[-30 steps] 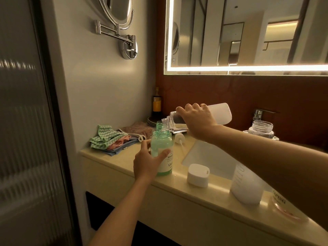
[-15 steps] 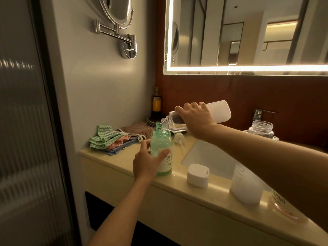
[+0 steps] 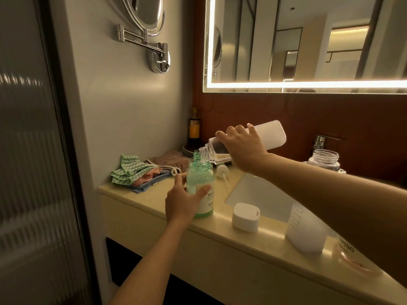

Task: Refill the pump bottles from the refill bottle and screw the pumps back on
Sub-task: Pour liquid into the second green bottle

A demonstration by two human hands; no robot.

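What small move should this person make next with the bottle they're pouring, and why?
Probably tip the clear, white-sleeved refill bottle a touch steeper. The right hand holds it nearly level, mouth just above the open neck of the green plastic pump bottle that the left hand steadies, and only a little liquid lies pooled near its shoulder.

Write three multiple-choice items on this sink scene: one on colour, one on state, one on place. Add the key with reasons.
1. The pump bottle held by the left hand is: A amber; B green; C pink.
2. The refill bottle in the right hand is: A upright; B set down; C tipped, neck at the pump bottle's mouth.
3. The white cap is: A on the refill bottle; B on the counter; C in the left hand.

Key: 1 B, its body is tinted green. 2 C, its open neck slants down over the mouth. 3 B, it sits near the counter's front edge.
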